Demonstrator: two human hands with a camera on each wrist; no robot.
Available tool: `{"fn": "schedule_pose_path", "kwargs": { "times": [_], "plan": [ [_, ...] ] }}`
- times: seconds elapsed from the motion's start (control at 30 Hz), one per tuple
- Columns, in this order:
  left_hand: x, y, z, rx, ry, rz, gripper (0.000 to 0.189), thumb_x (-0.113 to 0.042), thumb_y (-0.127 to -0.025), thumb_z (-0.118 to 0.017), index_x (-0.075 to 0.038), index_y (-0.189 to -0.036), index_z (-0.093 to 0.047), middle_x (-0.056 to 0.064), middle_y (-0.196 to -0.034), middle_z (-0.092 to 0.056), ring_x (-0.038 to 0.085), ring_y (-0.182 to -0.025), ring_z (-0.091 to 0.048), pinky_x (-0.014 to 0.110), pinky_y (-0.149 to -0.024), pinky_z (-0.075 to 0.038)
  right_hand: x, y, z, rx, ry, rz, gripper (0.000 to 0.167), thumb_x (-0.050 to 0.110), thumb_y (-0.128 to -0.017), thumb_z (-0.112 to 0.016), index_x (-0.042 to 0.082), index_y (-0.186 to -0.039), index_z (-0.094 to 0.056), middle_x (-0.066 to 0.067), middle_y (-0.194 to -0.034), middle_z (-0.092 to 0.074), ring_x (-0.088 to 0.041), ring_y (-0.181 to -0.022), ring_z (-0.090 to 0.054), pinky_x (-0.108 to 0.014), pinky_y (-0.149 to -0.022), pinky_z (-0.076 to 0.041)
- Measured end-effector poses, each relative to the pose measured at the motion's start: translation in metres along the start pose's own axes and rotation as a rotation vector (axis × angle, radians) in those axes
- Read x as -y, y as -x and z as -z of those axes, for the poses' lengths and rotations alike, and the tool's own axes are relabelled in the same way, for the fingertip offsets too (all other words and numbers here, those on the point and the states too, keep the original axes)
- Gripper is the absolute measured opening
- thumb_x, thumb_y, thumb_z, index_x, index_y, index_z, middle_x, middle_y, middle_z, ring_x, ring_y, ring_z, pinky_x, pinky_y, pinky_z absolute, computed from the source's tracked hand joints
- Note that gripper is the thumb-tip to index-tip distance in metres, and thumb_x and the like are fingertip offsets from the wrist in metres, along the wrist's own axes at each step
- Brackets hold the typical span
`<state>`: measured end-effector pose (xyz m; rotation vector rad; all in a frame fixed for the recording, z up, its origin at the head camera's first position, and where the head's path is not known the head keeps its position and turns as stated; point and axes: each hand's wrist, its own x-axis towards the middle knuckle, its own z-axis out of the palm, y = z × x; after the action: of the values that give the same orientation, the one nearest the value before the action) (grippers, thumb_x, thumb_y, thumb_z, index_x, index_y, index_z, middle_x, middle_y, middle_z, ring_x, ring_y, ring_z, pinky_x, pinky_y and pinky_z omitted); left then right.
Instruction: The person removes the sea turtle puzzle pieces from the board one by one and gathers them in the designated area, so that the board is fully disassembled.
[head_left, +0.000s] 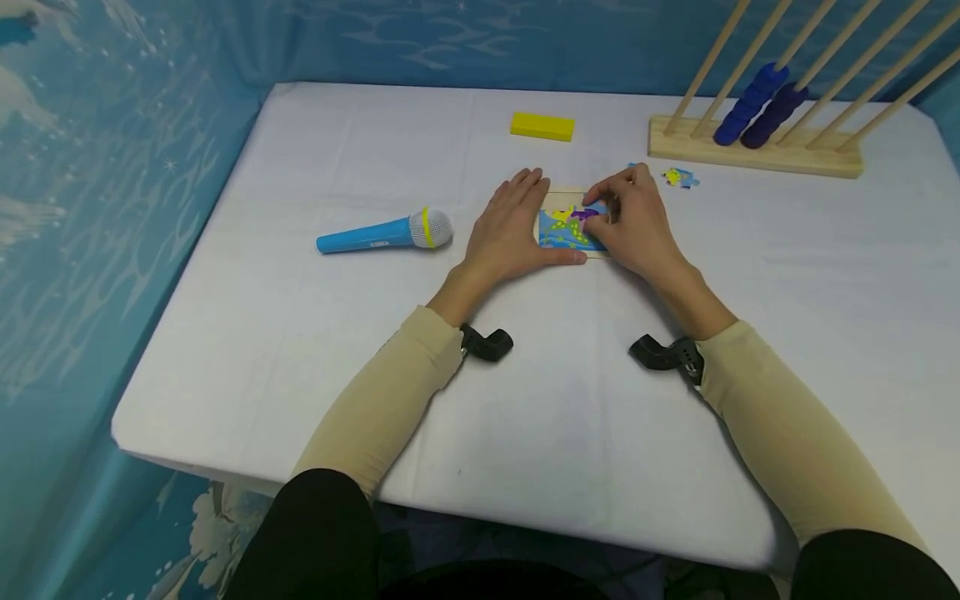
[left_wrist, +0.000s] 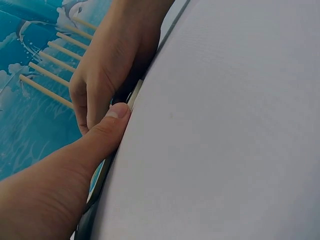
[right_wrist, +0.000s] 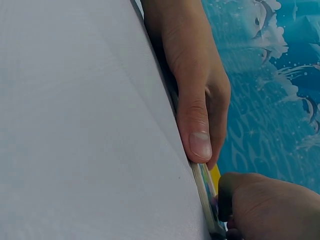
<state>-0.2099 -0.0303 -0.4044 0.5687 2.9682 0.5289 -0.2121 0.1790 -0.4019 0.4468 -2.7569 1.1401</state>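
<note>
A small wooden-framed jigsaw puzzle (head_left: 564, 237) with a blue, yellow and green picture lies on the table between both hands. My left hand (head_left: 510, 229) rests at its left side, fingers straight and spread, thumb laid along the near edge of the frame. Over the upper right of the puzzle, my right hand (head_left: 641, 221) pinches a blue and purple puzzle piece (head_left: 597, 208) between thumb and forefinger, close against the picture. The right fingers partly cover that piece. In the right wrist view, the left thumb (right_wrist: 200, 145) lies against the edge of the wooden frame (right_wrist: 199, 182).
Beyond the right hand lies a loose puzzle piece (head_left: 680, 178). A yellow block (head_left: 542, 127) sits behind the puzzle, and a blue toy microphone (head_left: 382, 233) lies to the left. A wooden peg rack (head_left: 757, 158) with blue and purple beads (head_left: 750, 104) stands at the back right.
</note>
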Motion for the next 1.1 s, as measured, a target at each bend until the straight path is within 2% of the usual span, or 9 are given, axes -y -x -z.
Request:
{"fn": "schedule_pose_path", "kwargs": {
  "times": [0.37,0.73,0.9,1.1],
  "plan": [
    [0.0003,-0.0006,0.0020,-0.001,-0.003,0.000,0.125,-0.089,-0.077,-0.066,-0.015,-0.169,-0.024,-0.001,-0.178,-0.014,0.011,-0.165,-0.002,0.022,-0.130,0.008,0.0017,-0.0021,-0.0009,-0.004,0.021,0.008,0.024,0.002,-0.090,-0.064,-0.006,-0.111,-0.071,-0.022,-0.117,-0.044,-0.028,-0.099,-0.042,-0.034,-0.084,-0.032],
    [-0.0005,-0.0005,-0.0003,-0.002,0.000,0.003,0.126,-0.090,-0.075,-0.066,-0.015,-0.168,-0.026,-0.002,-0.178,-0.014,0.011,-0.165,-0.002,0.022,-0.130,0.008,-0.0007,-0.0003,-0.0031,-0.018,0.074,0.016,0.023,0.002,-0.091,-0.066,-0.005,-0.112,-0.070,-0.022,-0.121,-0.042,-0.034,-0.110,-0.042,-0.042,-0.090,-0.032],
    [-0.0009,-0.0011,-0.0009,-0.010,-0.002,0.002,0.126,-0.090,-0.075,-0.067,-0.015,-0.168,-0.027,-0.001,-0.178,-0.015,0.012,-0.165,-0.003,0.022,-0.130,0.007,-0.0008,0.0006,-0.0020,-0.030,0.078,0.017,0.022,0.004,-0.091,-0.067,-0.004,-0.111,-0.069,-0.022,-0.126,-0.043,-0.036,-0.118,-0.040,-0.046,-0.096,-0.033],
    [-0.0002,-0.0006,-0.0003,-0.008,0.002,0.006,0.126,-0.090,-0.075,-0.067,-0.016,-0.168,-0.027,-0.002,-0.178,-0.015,0.011,-0.165,-0.003,0.022,-0.130,0.007,-0.0025,0.0014,-0.0028,-0.059,0.061,0.037,0.022,0.004,-0.088,-0.068,-0.002,-0.109,-0.069,-0.022,-0.121,-0.050,-0.034,-0.111,-0.040,-0.040,-0.089,-0.031]
  ]
}}
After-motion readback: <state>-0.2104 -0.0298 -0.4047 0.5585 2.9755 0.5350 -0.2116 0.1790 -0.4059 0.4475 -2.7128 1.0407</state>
